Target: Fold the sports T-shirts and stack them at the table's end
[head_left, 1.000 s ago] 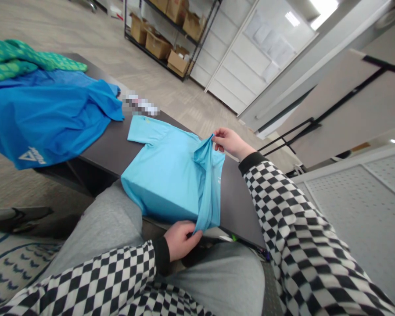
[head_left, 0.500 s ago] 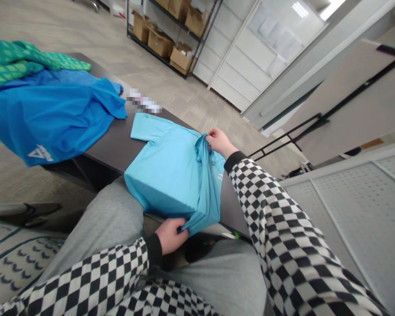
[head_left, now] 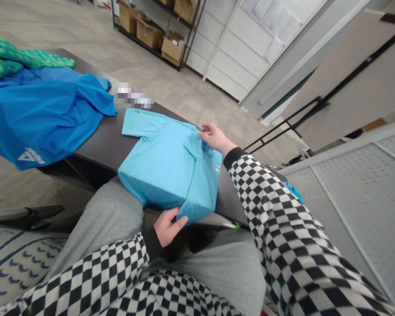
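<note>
A light blue T-shirt (head_left: 161,153) lies across the dark table, one sleeve stretched to the far left and its near part hanging over the front edge. My left hand (head_left: 169,227) grips the hanging hem at the near right corner between thumb and fingers. At the shirt's far right, my right hand (head_left: 214,138) rests by a bunched fold, its fingers loosely apart and touching the cloth. Small white print shows near the right edge of the shirt. What lies under the right palm is hidden.
A darker blue garment (head_left: 49,118) with a white logo hangs over the table's (head_left: 100,147) left end, beside a green patterned cloth (head_left: 16,57). A blurred item (head_left: 133,96) lies at the far edge. A grey perforated panel (head_left: 358,197) stands at the right; shelves hold cardboard boxes (head_left: 149,33).
My right hand has loosened its pinch, and the gathered cloth on the right has dropped flatter. My left hand stays at the hem. The view has shifted slightly.
</note>
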`<state>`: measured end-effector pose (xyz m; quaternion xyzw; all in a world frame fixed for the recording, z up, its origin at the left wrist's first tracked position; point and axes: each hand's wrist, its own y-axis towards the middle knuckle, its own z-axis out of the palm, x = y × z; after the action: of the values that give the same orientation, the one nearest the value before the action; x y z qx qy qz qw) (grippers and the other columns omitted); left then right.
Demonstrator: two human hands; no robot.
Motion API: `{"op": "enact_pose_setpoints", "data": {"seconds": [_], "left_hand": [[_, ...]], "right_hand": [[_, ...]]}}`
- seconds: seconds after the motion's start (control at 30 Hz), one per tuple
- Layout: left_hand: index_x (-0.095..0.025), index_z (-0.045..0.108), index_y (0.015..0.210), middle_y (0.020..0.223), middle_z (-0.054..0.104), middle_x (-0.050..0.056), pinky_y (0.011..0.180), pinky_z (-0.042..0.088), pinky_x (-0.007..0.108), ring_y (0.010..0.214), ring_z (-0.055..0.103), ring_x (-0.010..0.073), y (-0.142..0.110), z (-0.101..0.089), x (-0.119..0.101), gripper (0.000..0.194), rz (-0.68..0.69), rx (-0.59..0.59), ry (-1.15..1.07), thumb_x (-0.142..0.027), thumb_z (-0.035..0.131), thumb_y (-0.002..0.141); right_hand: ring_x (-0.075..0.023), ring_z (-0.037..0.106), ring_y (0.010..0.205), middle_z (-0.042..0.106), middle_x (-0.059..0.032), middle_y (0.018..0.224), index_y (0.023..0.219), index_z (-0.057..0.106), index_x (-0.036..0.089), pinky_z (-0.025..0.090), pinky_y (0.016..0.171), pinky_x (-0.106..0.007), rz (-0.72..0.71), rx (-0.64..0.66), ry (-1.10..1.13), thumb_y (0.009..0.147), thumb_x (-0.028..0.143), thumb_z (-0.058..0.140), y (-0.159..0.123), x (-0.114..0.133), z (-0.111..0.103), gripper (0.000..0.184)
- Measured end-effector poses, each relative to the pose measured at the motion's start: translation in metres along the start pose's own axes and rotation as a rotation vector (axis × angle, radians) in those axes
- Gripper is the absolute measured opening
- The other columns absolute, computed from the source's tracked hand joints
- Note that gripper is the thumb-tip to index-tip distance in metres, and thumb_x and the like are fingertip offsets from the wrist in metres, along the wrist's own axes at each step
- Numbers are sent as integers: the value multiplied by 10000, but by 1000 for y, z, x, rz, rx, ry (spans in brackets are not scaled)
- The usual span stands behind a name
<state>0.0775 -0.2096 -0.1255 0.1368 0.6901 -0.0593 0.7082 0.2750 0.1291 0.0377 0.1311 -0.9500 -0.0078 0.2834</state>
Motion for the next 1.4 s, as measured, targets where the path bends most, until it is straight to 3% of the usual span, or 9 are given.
{"op": "enact_pose_setpoints", "data": {"seconds": [0.2, 0.3, 0.43, 0.6, 0.7, 0.8, 0.97, 1.2, 1.4], "left_hand": [[-183, 775, 869, 796, 724, 33, 773, 519, 303, 784, 640, 202, 10, 12, 12, 504, -112, -76, -77, -638, 663, 1055], [-184, 790, 908, 845, 752, 36, 812, 538, 310, 819, 661, 209, 15, 12, 18, 483, -120, -83, -109, -638, 684, 1038], [-192, 749, 833, 751, 689, 8, 735, 504, 298, 738, 615, 189, 18, 10, 26, 494, -125, -100, -64, -642, 681, 1026], [-194, 731, 802, 736, 689, 8, 717, 502, 296, 724, 627, 189, 16, 6, 33, 504, -113, -77, 5, -640, 671, 1028], [-185, 791, 891, 829, 776, 40, 792, 554, 322, 800, 700, 224, 16, 6, 35, 463, -138, -15, 17, -616, 680, 1018], [-181, 822, 960, 922, 833, 67, 869, 583, 350, 881, 754, 257, 17, 8, 40, 401, -202, 86, 45, -563, 704, 994], [-189, 760, 811, 804, 790, 59, 809, 564, 345, 817, 738, 255, 21, 10, 46, 290, -259, 194, 221, -438, 701, 949], [-189, 800, 890, 921, 842, 69, 919, 592, 330, 933, 793, 256, 24, 13, 57, 239, -355, 251, 343, -364, 678, 996], [-227, 869, 1198, 1241, 865, 116, 1084, 592, 389, 1222, 797, 331, 25, 1, 62, 343, -520, 408, 626, -387, 806, 901]], "right_hand": [[-295, 734, 1149, 782, -171, 1327, 1451, 702, 149, 574, 1106, -448, 3, -107, -292, 1049, 324, 591, -60, -33, -27, 452], [-358, 659, 1405, 708, -185, 1540, 1518, 704, 201, 510, 1227, -540, 11, -3, -439, 1094, 406, 592, -94, -52, -30, 485], [-355, 431, 1670, 475, -112, 1811, 1692, 584, 290, 326, 1371, -634, 37, 145, -464, 1164, 540, 483, -119, -75, -24, 593], [-394, 248, 1756, 303, -85, 1894, 1786, 445, 307, 150, 1387, -760, 170, 147, -400, 1181, 574, 387, -118, -91, -22, 664], [-394, 194, 1771, 269, -89, 1905, 1786, 443, 280, 115, 1392, -758, 184, 149, -389, 1163, 529, 415, -115, -94, -26, 671], [-398, 265, 1747, 341, -106, 1879, 1740, 511, 262, 128, 1390, -759, 193, 117, -405, 1121, 443, 469, -113, -93, -30, 646], [-377, 452, 1637, 561, -175, 1734, 1614, 624, 200, 172, 1389, -732, 171, -120, -457, 1132, 411, 417, -102, -87, -28, 566], [-427, 210, 1760, 205, -108, 1918, 1835, 323, 265, 73, 1393, -758, 189, 116, -407, 1132, 760, 324, -87, -95, -14, 859], [-438, 174, 1768, 194, -119, 1917, 1848, 282, 232, 55, 1384, -780, 245, 95, -402, 1124, 759, 317, -83, -113, -19, 896]]}}
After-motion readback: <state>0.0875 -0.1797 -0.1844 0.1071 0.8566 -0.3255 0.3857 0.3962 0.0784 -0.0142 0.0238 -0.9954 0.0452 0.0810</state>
